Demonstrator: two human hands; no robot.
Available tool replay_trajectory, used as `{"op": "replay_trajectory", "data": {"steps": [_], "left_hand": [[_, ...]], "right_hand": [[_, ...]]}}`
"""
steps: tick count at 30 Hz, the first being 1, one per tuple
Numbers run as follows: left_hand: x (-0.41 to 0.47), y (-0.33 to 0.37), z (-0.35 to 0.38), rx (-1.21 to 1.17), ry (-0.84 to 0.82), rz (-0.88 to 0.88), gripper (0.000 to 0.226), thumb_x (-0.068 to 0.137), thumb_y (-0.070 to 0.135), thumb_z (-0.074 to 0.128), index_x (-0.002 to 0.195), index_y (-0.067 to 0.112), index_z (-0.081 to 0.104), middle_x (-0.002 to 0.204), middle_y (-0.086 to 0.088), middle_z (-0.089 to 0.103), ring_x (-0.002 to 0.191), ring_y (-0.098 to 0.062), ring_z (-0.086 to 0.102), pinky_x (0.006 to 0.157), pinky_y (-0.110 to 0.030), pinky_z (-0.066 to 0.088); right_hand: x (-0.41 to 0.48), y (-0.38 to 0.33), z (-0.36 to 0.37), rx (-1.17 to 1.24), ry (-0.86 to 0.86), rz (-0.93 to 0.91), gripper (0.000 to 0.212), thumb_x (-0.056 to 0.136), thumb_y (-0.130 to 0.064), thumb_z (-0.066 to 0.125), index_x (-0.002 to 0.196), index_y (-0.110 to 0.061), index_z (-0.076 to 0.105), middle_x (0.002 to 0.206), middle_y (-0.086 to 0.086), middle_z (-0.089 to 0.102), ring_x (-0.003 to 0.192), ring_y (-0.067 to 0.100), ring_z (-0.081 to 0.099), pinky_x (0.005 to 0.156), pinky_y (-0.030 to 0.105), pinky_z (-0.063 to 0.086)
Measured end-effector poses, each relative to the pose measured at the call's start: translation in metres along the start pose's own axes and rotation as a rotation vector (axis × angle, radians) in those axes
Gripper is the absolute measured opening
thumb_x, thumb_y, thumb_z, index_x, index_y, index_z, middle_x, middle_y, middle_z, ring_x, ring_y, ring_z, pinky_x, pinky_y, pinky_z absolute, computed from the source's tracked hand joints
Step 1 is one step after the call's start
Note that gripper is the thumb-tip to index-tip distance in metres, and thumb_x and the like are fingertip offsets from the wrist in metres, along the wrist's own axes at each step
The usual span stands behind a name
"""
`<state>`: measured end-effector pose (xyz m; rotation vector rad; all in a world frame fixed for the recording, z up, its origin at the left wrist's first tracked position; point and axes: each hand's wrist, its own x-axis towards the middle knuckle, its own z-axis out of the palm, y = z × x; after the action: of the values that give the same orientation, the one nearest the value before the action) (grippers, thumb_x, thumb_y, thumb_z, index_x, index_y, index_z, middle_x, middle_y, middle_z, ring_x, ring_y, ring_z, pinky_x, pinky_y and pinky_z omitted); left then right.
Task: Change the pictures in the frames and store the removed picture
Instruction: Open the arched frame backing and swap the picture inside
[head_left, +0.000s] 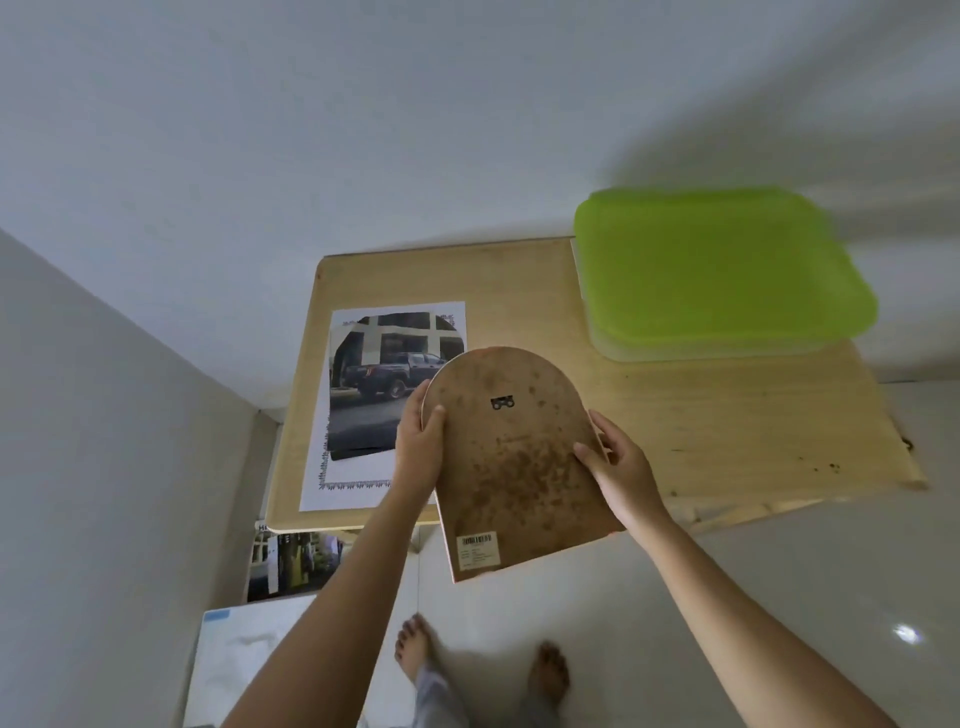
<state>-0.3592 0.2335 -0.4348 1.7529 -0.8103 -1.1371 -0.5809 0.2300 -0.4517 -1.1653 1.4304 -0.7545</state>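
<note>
I hold an arch-topped picture frame (511, 457) with its brown, spotted back toward me, above the table's front edge. A small black hanger and a barcode label show on that back. My left hand (420, 447) grips its left edge, thumb on the back. My right hand (615, 465) grips its right edge, thumb on the back. A cut-out picture of a dark pickup truck (382, 387) lies on a white printed sheet (332, 467) on the table, just left of the frame.
The light wooden table (701, 415) stands against the wall. A green-lidded plastic box (717, 270) sits at its back right. Below the table's left end, another picture (291, 564) and a white board (244, 660) lie on the floor. My bare feet stand on pale tiles.
</note>
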Motion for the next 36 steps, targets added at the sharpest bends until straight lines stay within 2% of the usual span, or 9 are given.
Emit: {"op": "replay_trajectory", "data": {"steps": [4, 7, 11, 15, 19, 22, 28, 32, 36], "left_hand": [[0.007, -0.016, 0.017, 0.167, -0.027, 0.027, 0.047, 0.091, 0.037, 0.05, 0.136, 0.03, 0.038, 0.135, -0.001, 0.041, 0.119, -0.019, 0.045, 0.102, -0.048, 0.043], [0.013, -0.015, 0.03, 0.253, -0.03, 0.007, 0.055, 0.092, 0.03, 0.055, 0.141, 0.025, 0.032, 0.138, -0.005, 0.027, 0.12, -0.021, 0.04, 0.103, -0.041, 0.041], [0.018, -0.016, 0.039, 0.304, -0.075, 0.082, 0.062, 0.088, 0.028, 0.061, 0.142, 0.022, 0.029, 0.136, -0.005, 0.029, 0.119, -0.016, 0.038, 0.103, -0.038, 0.04], [0.02, -0.022, 0.038, 0.321, -0.092, 0.091, 0.063, 0.086, 0.026, 0.064, 0.14, 0.019, 0.032, 0.137, -0.005, 0.032, 0.123, -0.021, 0.04, 0.104, -0.043, 0.041], [0.022, -0.024, 0.034, 0.329, -0.085, 0.11, 0.064, 0.085, 0.021, 0.066, 0.14, 0.018, 0.034, 0.138, -0.005, 0.034, 0.121, -0.017, 0.04, 0.104, -0.04, 0.041], [0.022, -0.024, 0.033, 0.365, -0.084, 0.133, 0.067, 0.084, 0.02, 0.066, 0.141, 0.018, 0.031, 0.141, -0.003, 0.034, 0.125, -0.017, 0.038, 0.104, -0.037, 0.038], [0.02, -0.026, 0.034, 0.486, -0.103, 0.148, 0.069, 0.086, 0.023, 0.064, 0.143, 0.016, 0.025, 0.147, -0.003, 0.03, 0.134, -0.022, 0.033, 0.108, -0.041, 0.033], [-0.001, -0.039, 0.03, 0.547, -0.028, 0.235, 0.071, 0.09, 0.036, 0.056, 0.146, 0.016, 0.019, 0.153, -0.003, 0.02, 0.14, -0.02, 0.02, 0.112, -0.041, 0.026], [-0.04, -0.073, 0.014, 0.682, -0.07, 0.31, 0.089, 0.083, 0.068, 0.042, 0.149, 0.021, 0.005, 0.158, 0.0, 0.003, 0.145, -0.016, 0.001, 0.114, -0.041, 0.016]], "right_hand": [[-0.007, 0.015, -0.007, -0.048, 0.105, -0.034, 0.052, 0.09, -0.018, 0.059, 0.139, -0.019, 0.041, 0.136, -0.002, 0.048, 0.124, 0.009, 0.046, 0.105, 0.027, 0.036], [-0.01, 0.02, -0.01, -0.155, 0.198, -0.043, 0.051, 0.091, -0.021, 0.057, 0.14, -0.019, 0.041, 0.128, 0.005, 0.044, 0.112, 0.006, 0.044, 0.1, 0.021, 0.032], [-0.011, 0.027, -0.014, -0.213, 0.244, -0.074, 0.052, 0.091, -0.019, 0.057, 0.14, -0.017, 0.04, 0.128, 0.008, 0.043, 0.111, 0.004, 0.041, 0.101, 0.019, 0.028], [-0.009, 0.031, -0.014, -0.287, 0.27, -0.073, 0.052, 0.09, -0.017, 0.058, 0.139, -0.016, 0.041, 0.121, 0.011, 0.045, 0.112, 0.017, 0.048, 0.094, 0.016, 0.03], [-0.007, 0.031, -0.011, -0.343, 0.258, -0.09, 0.053, 0.089, -0.015, 0.059, 0.139, -0.011, 0.041, 0.115, 0.009, 0.044, 0.099, 0.012, 0.046, 0.083, 0.006, 0.027], [-0.004, 0.03, -0.01, -0.405, 0.241, -0.099, 0.054, 0.089, -0.015, 0.06, 0.139, -0.009, 0.04, 0.106, 0.004, 0.042, 0.094, 0.011, 0.044, 0.082, 0.008, 0.03], [0.004, 0.029, -0.018, -0.459, 0.18, -0.104, 0.052, 0.087, -0.012, 0.061, 0.136, -0.01, 0.045, 0.105, 0.0, 0.044, 0.105, 0.017, 0.047, 0.095, 0.023, 0.038], [0.012, 0.023, -0.022, -0.485, 0.165, -0.178, 0.049, 0.088, -0.009, 0.058, 0.136, -0.01, 0.045, 0.117, 0.004, 0.045, 0.115, 0.018, 0.045, 0.095, 0.017, 0.031], [0.034, 0.007, -0.013, -0.56, 0.109, -0.279, 0.048, 0.092, -0.016, 0.055, 0.138, -0.012, 0.042, 0.129, 0.006, 0.042, 0.122, 0.016, 0.039, 0.095, 0.018, 0.03]]}}
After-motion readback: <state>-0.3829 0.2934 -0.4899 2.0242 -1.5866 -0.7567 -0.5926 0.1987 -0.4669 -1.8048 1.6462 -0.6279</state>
